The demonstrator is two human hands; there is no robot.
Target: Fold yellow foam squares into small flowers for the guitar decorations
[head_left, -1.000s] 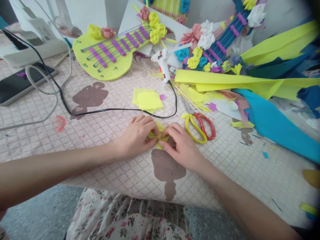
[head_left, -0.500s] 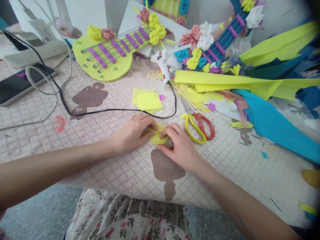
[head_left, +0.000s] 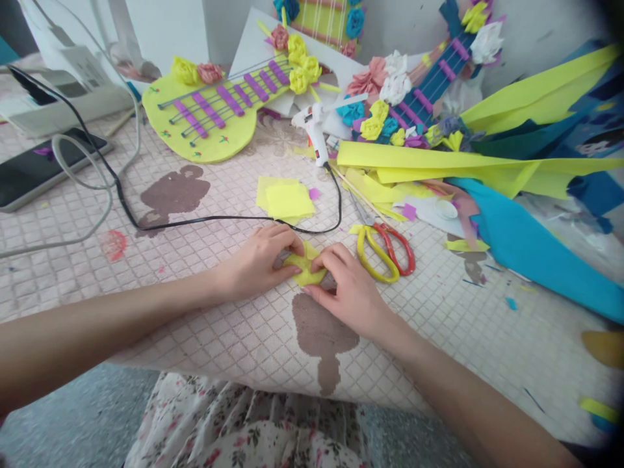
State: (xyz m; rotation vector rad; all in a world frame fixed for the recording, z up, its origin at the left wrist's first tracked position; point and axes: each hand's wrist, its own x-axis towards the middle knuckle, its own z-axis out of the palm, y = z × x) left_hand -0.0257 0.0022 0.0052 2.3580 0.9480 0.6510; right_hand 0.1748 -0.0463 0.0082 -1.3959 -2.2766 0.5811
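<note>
Between my hands is a small yellow piece of crepe paper [head_left: 308, 272], partly folded and partly covered by my fingers. My left hand [head_left: 266, 257] pinches its left side between thumb and fingers. On its right edge, the thumb and fingers of my right hand [head_left: 348, 283] are closed. Just beyond my hands lies a stack of yellow paper squares [head_left: 290, 200]. Scissors [head_left: 383, 244] with one yellow-wrapped and one red handle rest to the right of my right hand.
A white glue gun [head_left: 316, 133] stands behind the squares; its black cord [head_left: 209, 220] crosses the table. A yellow paper guitar [head_left: 209, 123] lies at the back left, near a phone [head_left: 43, 166]. Yellow paper strips [head_left: 439, 159] and blue paper [head_left: 541, 240] spread along the right.
The view has shifted slightly. My hands stay on the yellow paper, whose near edge looks a little more gathered between my fingers.
</note>
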